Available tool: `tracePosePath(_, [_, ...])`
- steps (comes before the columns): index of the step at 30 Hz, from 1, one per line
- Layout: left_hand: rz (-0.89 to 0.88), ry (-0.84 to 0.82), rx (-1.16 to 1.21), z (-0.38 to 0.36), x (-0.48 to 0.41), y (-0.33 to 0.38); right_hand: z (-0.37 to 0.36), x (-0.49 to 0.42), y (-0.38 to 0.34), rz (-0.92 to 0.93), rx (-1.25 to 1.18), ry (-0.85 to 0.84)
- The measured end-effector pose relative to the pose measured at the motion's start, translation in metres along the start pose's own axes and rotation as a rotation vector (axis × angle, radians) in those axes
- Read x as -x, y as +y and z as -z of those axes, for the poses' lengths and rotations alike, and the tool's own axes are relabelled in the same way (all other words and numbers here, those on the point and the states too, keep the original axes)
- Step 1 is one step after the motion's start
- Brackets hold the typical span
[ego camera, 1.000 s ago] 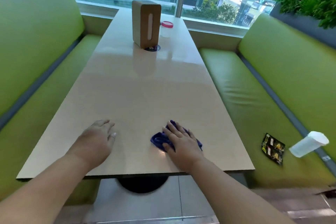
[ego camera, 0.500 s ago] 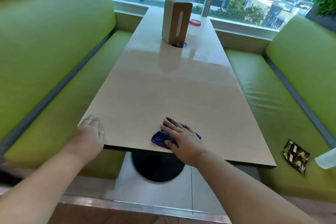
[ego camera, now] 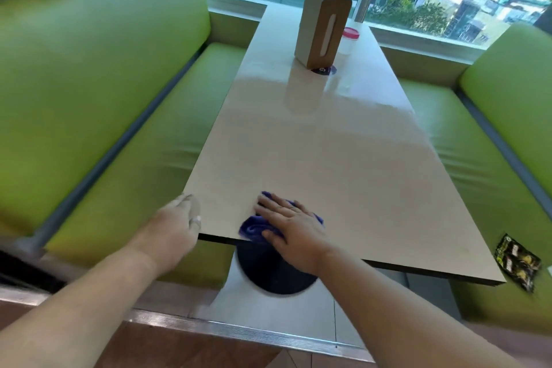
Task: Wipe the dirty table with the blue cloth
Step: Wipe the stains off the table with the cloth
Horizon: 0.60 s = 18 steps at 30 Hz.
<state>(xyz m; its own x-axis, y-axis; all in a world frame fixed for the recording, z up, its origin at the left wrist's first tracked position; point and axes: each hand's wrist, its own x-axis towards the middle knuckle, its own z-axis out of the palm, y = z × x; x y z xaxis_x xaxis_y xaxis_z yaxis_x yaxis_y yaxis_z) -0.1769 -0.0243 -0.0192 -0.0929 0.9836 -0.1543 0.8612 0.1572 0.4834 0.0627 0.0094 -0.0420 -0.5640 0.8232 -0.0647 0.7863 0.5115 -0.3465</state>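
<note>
Right now our right hand lies flat on the blue cloth, fingers straight and spread, pressing it down, not clutching it. The cloth is bunched at the near edge of the table, towards its left corner. Our left hand rests on that corner with fingers loosely bent; it seems to hold nothing, though blur hides the detail.

We judge the main risk to be the edge. With only a flat palm on it, the cloth could slide off the tabletop and drop to the floor if we pull any nearer. Bunched as it is, it may also skip over patches and leave them dirty. A long push towards the window could tip the tissue box, which stands on end, or nudge the pink-lidded container just behind it.

We count one cloth, one table, two hands, one tissue box, one container, two green benches and one snack packet on the right bench.
</note>
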Motion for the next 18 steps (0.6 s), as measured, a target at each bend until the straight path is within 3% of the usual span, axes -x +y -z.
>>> tracePosePath(5, [-0.049, -0.005, 0.142, 0.008, 0.002, -0.015, -0.003, -0.032, -0.013, -0.197, 0.054, 0.001])
tracePosePath(10, [-0.032, 0.133, 0.234, 0.019, 0.004, -0.025, -0.029, -0.083, -0.078, -0.019, 0.098, -0.038])
tracePosePath(14, [-0.058, 0.117, 0.189, 0.019, 0.005, -0.023, -0.041, -0.068, -0.089, 0.167, 0.106, -0.051])
tracePosePath(18, [-0.112, 0.090, 0.144, 0.012, 0.006, -0.004, -0.020, -0.023, -0.044, 0.051, 0.038, -0.027])
